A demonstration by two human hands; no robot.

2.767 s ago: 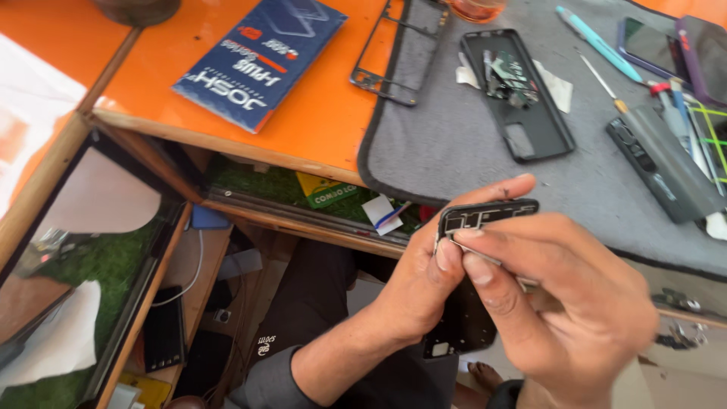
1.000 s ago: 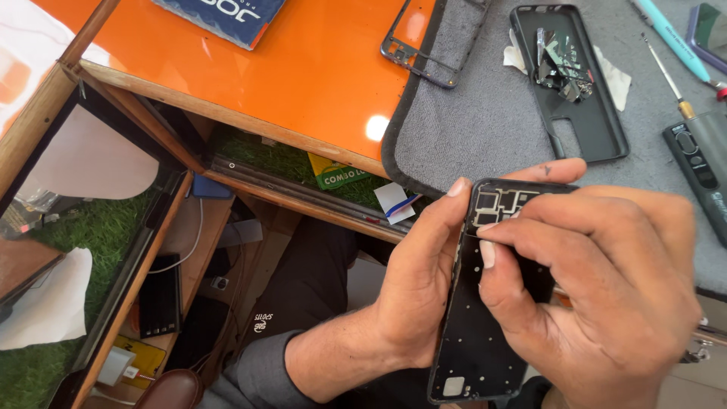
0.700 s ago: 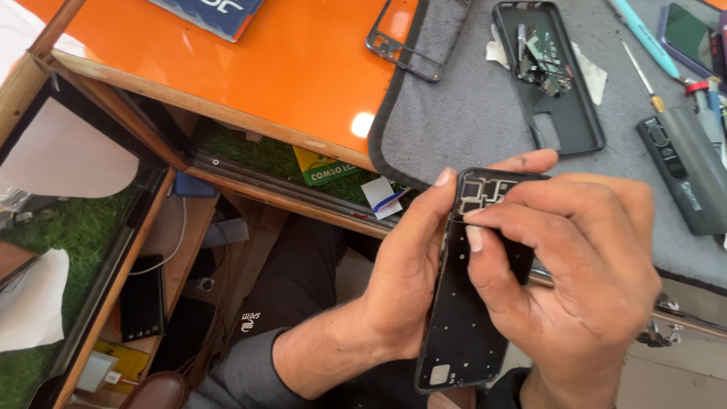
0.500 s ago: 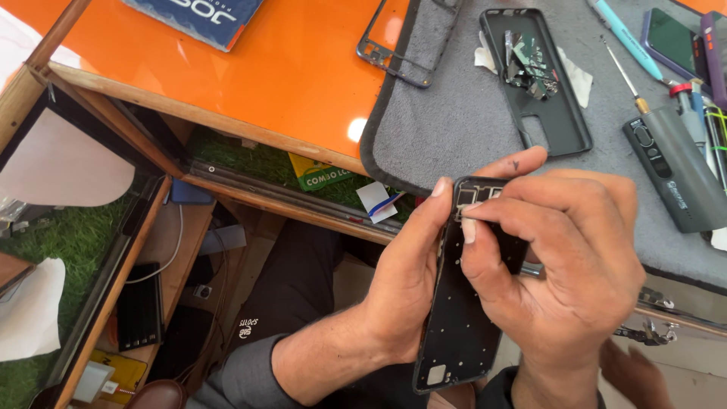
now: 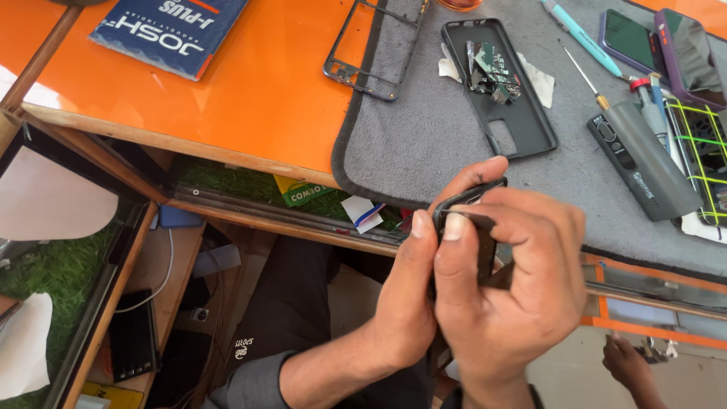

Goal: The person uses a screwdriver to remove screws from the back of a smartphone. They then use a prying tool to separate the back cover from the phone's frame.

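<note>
Orange workbench [image 5: 250, 98] with a grey mat [image 5: 424, 144] over its right half; entries follow.

1. Black phone frame [image 5: 469, 198]. Held off the table, below its near edge, above my lap. It stands nearly edge-on to me, top end up, so most of it is hidden behind my fingers; I judge this grip keeps the top corner steady for fine work.
2. My left hand [image 5: 405, 303]. Closed around the frame from the left, thumb pressed along its side, fingers curled over the top.
3. My right hand [image 5: 515, 280]. Clenched on the frame from the right, thumbnail set against the upper edge. Whether it also pinches a small part or tool, I cannot tell.
4. Black phone case [image 5: 503, 95], lying face up in the mat's middle as a tray, with loose small parts [image 5: 492, 68] inside.
5. Bare phone bezel [image 5: 371, 45], straddling the mat's left edge.
6. Grey electric screwdriver [image 5: 644, 163] and thin screwdriver [image 5: 583, 72], toward the mat's right edge, within reach.
7. Two phones [image 5: 659, 42] at the far right corner.
8. Blue box [image 5: 170, 30] at the far left edge.
9. Open drawer [image 5: 113, 303] below the left edge, holding a dark phone [image 5: 132, 344].

Nothing lies between my hands and the mat.
</note>
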